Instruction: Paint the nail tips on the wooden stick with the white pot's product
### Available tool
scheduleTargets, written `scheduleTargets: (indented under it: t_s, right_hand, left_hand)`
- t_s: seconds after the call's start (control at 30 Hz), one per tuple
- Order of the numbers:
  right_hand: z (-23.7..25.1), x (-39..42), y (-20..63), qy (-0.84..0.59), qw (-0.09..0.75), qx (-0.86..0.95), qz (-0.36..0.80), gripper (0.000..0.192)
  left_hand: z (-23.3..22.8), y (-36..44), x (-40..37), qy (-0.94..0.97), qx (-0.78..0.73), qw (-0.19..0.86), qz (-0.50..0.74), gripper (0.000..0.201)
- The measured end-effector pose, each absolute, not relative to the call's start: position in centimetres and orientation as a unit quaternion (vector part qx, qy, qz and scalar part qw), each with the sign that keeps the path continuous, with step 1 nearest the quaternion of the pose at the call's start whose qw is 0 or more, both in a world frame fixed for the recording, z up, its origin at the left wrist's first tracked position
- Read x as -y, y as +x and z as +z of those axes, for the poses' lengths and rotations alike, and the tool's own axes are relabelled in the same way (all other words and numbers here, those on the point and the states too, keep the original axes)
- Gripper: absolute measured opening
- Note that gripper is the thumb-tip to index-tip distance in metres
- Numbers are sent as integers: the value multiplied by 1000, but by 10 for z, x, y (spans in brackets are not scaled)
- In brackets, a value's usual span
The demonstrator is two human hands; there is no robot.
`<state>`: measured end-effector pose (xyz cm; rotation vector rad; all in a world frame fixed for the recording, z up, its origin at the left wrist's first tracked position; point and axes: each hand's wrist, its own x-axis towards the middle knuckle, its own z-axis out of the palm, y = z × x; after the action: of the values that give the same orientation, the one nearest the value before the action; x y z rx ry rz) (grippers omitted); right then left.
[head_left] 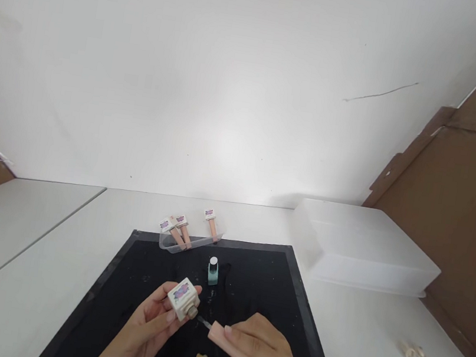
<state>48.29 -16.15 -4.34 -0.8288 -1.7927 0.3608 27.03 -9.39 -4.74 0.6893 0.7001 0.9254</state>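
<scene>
The left hand (145, 323) has its grip closed around a small cream square nail-polish bottle (182, 299), tilted with its neck toward the right. The right hand (263, 352) pinches a long pink brush cap (231, 346), its brush tip just beside the bottle's neck, above the black mat (124, 281).

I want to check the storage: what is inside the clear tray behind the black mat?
The clear tray holds three nail polish bottles lying with their pink caps down and square bases up. The tray floor under them is hidden.

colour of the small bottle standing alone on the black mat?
Pale teal/mint bottle with a black neck and white top, upright on the black mat. The head view, the only one, shows it.
</scene>
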Motion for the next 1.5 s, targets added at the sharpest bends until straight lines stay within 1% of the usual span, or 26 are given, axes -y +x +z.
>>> scheduleTargets:
  t_s: [0.13, 0.23, 0.37, 0.43, 0.57, 0.73, 0.83, 1.0, 1.07, 1.13, 1.27, 1.33, 1.5]
  right_hand:
    - [-45, 162, 482, -349, 533, 757, 143, 55]
    - [-46, 163, 482, -358, 522, 761, 145, 57]
    - [-46, 163, 481, -360, 504, 776, 122, 67]
    - [-46, 163, 480, -355, 494, 785, 112, 69]
    - [-45, 163, 480, -349, 472, 804, 92, 64]
    - [-45, 159, 478, -325, 489, 809, 22, 53]
    - [-45, 157, 478, -308, 484, 819, -10, 47]
    - [-44, 158, 479, -317, 459, 830, 0, 46]
    - [-45, 159, 479, -329, 469, 819, 26, 46]
    - [-46, 161, 480, -343, 482, 802, 77, 43]
    - [-46, 163, 481, -387, 493, 743, 236, 27]
    - [-47, 164, 482, -415, 489, 700, 315, 23]
    - [-56, 162, 481, -422, 486, 602, 471, 34]
  left_hand:
    - [-45, 271, 96, 304, -325, 794, 413, 31]
    - [-45, 272, 97, 318, -316, 800, 399, 28]
    - [-47, 271, 96, 329, -303, 805, 389, 26]
    - [-48, 271, 96, 335, -300, 804, 389, 25]
    - [-49, 271, 96, 343, -300, 800, 390, 24]
    - [-52, 271, 97, 347, -315, 791, 394, 29]
    - [-52, 272, 97, 354, -315, 790, 389, 30]
    - [-51, 272, 97, 356, -305, 792, 392, 29]
    - [-51, 272, 98, 358, -314, 786, 394, 29]
    - [-52, 271, 98, 359, -327, 779, 397, 30]
    - [-53, 270, 99, 351, -339, 776, 400, 34]
    - [-52, 270, 100, 341, -343, 781, 395, 34]
    - [-49, 270, 102, 322, -340, 793, 391, 34]
